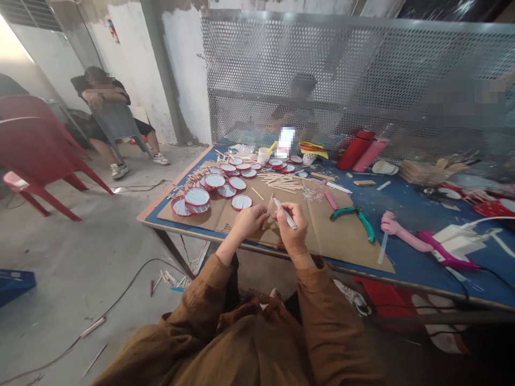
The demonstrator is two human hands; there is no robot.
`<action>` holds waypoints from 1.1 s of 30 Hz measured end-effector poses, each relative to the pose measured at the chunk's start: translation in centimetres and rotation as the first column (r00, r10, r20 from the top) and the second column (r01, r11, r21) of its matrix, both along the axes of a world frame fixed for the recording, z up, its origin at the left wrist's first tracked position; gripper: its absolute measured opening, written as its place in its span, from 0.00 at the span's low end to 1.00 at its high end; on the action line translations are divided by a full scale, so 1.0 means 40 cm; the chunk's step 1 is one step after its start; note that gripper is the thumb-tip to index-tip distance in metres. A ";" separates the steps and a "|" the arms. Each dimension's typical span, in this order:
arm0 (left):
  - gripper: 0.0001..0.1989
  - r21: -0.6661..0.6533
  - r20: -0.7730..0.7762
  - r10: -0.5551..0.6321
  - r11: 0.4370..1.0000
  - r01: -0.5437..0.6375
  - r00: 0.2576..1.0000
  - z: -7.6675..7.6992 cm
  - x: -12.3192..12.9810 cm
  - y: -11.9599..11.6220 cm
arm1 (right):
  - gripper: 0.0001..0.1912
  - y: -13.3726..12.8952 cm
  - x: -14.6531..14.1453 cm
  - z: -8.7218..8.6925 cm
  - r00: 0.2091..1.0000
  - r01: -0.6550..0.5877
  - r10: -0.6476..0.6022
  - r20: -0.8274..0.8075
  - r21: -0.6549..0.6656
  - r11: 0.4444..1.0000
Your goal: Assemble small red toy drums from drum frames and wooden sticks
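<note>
My left hand [250, 220] is closed on a thin wooden stick [271, 202], which stands up from the fingers at a slant. In my right hand [293, 229] is a white marker pen [286, 214], its tip angled up and left close to the stick. Whether the tip touches the wood I cannot tell. Both hands are over the front of a cardboard sheet [322, 230]. Just beyond lie a pile of flat wooden sticks [284, 183] and a single loose stick [257, 193]. Round red-rimmed discs [242, 202] with pale faces are stacked to the left, several on sticks.
Teal-handled pliers [364, 222] and a pink glue gun [406, 233] lie to the right. A lit phone [285, 140] leans at the back, near cups and a red bottle [356, 149]. A perforated metal screen [249, 69] stands behind. A seated person [108, 102] is at left.
</note>
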State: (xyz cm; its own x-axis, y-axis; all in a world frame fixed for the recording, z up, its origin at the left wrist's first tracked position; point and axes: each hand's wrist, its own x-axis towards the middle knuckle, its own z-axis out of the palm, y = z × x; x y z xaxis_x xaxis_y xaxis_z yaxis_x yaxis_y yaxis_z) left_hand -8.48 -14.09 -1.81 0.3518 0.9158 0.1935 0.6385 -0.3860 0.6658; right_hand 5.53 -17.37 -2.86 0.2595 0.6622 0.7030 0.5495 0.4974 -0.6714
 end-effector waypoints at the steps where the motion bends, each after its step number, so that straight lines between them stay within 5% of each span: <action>1: 0.09 0.001 -0.001 0.002 1.000 -0.002 1.000 0.000 0.000 0.000 | 0.06 0.000 0.000 -0.001 1.000 0.008 -0.008 0.007 -0.011 1.000; 29: 0.10 0.011 -0.010 0.005 1.000 -0.005 1.000 -0.010 0.000 0.004 | 0.07 0.003 -0.001 -0.003 0.999 0.022 -0.020 -0.037 0.032 0.999; 33: 0.10 0.008 -0.009 0.008 1.000 -0.008 1.000 -0.009 0.001 0.004 | 0.07 0.003 0.000 0.003 0.998 0.022 -0.023 0.050 0.023 1.000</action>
State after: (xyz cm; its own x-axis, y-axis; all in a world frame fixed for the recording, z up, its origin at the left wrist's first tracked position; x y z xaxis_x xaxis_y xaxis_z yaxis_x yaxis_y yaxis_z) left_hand -8.46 -13.94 -2.15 0.3463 0.9171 0.1976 0.6475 -0.3861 0.6571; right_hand 5.53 -17.25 -2.73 0.2376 0.6406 0.7302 0.5935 0.4994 -0.6312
